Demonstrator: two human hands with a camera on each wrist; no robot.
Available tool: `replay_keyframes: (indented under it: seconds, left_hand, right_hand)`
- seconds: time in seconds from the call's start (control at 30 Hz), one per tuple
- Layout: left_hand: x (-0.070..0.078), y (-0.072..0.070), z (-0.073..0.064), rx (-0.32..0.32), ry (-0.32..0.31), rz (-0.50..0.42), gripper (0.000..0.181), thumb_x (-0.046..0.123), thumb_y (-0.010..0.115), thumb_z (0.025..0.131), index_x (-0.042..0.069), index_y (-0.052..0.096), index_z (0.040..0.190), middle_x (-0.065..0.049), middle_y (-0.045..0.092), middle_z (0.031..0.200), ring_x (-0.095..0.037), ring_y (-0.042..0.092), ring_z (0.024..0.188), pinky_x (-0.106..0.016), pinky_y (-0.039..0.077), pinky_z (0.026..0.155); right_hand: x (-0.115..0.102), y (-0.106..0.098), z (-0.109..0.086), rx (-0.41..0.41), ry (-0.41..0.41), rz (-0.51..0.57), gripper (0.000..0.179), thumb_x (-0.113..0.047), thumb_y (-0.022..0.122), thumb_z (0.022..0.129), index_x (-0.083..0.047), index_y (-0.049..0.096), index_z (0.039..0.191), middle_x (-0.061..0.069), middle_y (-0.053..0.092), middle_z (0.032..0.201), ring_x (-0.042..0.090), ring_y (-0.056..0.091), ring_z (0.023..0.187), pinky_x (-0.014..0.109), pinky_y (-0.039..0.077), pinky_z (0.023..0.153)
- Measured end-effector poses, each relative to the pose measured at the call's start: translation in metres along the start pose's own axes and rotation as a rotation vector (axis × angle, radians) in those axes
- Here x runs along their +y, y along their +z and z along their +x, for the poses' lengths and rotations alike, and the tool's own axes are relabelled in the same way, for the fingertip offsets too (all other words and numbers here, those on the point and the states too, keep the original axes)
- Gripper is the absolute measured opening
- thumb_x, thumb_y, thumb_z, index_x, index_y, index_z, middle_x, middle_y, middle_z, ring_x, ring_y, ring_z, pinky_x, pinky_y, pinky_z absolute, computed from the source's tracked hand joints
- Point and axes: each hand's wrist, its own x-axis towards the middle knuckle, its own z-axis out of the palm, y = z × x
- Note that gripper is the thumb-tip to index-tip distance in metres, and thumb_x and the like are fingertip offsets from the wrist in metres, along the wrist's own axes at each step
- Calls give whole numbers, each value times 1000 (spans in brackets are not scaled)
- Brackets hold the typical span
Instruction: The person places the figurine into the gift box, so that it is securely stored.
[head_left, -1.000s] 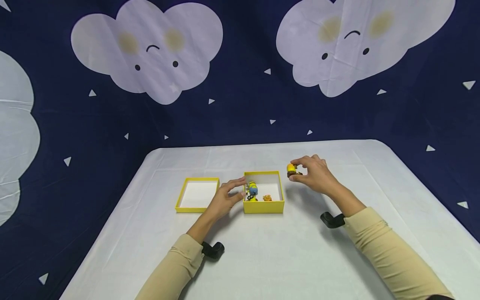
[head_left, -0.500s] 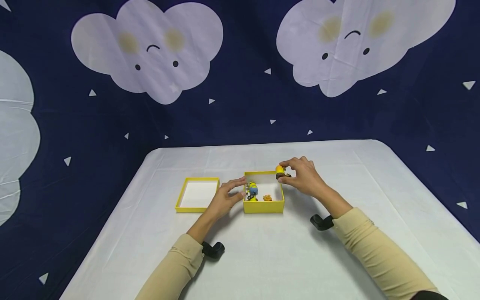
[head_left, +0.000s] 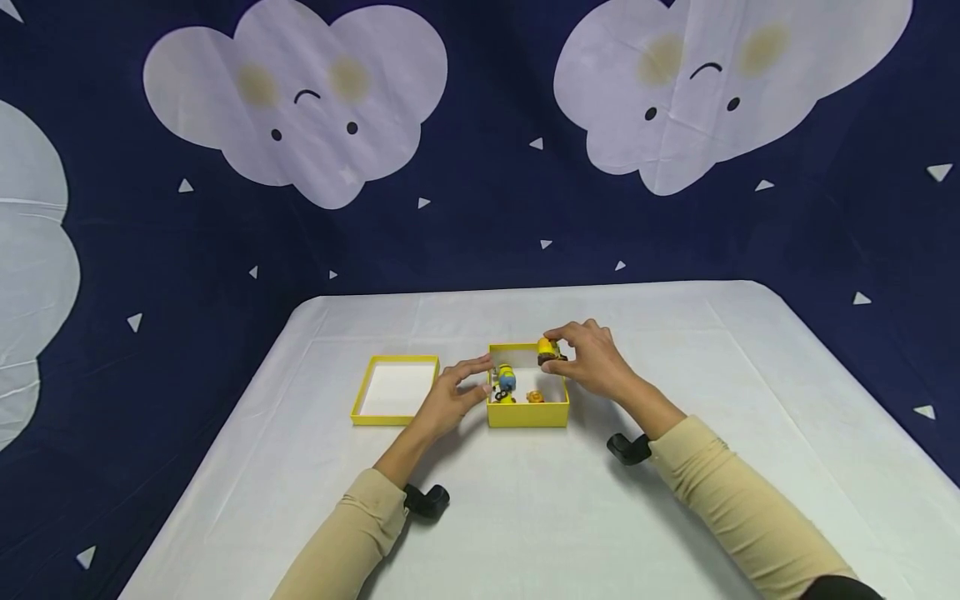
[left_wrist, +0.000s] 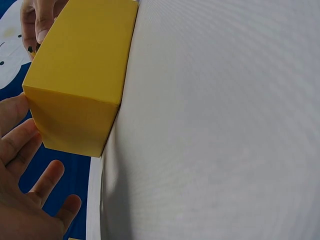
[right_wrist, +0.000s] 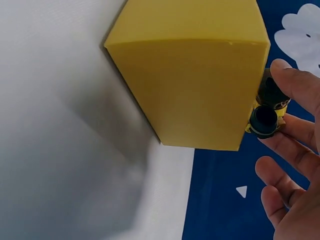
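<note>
Can see, inside an open yellow box (head_left: 527, 415), a blue-and-yellow figure (head_left: 507, 379) and a black-and-yellow piece (head_left: 504, 397) near the left wall, plus an orange piece (head_left: 535, 397) close to the front wall. To the left, can see a shallow yellow-edged lid (head_left: 395, 421), slightly overlapped by the left hand (head_left: 447, 400). From the right wrist, can see only part of the yellow-and-dark toy (head_left: 545, 351) past the box's side. Can see box and lid resting on a white-covered table (head_left: 555, 517), before a navy backdrop (head_left: 495, 242) printed with pale clouds (head_left: 315, 167). Wears beige sleeves (head_left: 352, 525) and black mounts (head_left: 427, 502). Rests the left hand's spread fingers against the box's left side, gripping nothing. With the right hand (head_left: 592, 362), pinches the toy between thumb and fingers at the box's back right corner; cannot tell whether touching the rim.
</note>
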Motion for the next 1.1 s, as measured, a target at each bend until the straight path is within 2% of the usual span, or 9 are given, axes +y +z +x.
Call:
replay_keyframes:
  seconds: [0.17,0.37,0.47,0.73,0.87,1.1]
  left_hand:
    - [6,0,-1,0,-5,-16,39,11,61,91,2,56,129,-4,47,145,-28,38,130,-52,34,110]
    - [32,-5,-8,-34,-14,-4,39,6,58,92,-2,53,130,-14,43,146,-35,37,130,-55,32,110]
    - [36,-6,-9,-37,-16,6,39,6,58,92,-2,53,130,-14,43,147,-35,38,129,-55,32,110]
    - [2,1,0,7,2,-11,39,11,61,91,3,56,129,-5,47,145,-28,39,130,-53,32,110]
    - [0,1,0,10,5,-3,38,12,62,90,6,58,128,1,48,144,-25,41,128,-51,35,109]
    - [1,0,-1,7,11,5,39,12,62,91,6,57,129,0,47,145,-25,42,127,-51,37,108]
  right_hand:
    - [-1,4,1,2,-18,-7,51,-37,76,78,-13,63,121,6,66,115,21,46,91,34,28,78]
    - [-3,7,3,18,-31,-6,50,-37,76,77,-14,64,121,5,66,116,21,46,91,34,29,78]
    - [-5,9,4,27,-36,-8,50,-37,76,77,-14,64,120,4,67,115,21,46,91,34,29,78]
    - [-6,19,7,-6,-24,-19,51,-37,76,77,-13,64,120,5,68,114,22,46,91,33,28,77]
    - [-5,23,7,1,-21,-45,51,-38,77,76,-14,65,120,4,68,114,22,44,90,34,29,77]
    - [-4,30,9,-25,31,-62,48,-37,77,77,-15,66,118,3,68,116,21,39,84,33,26,74]
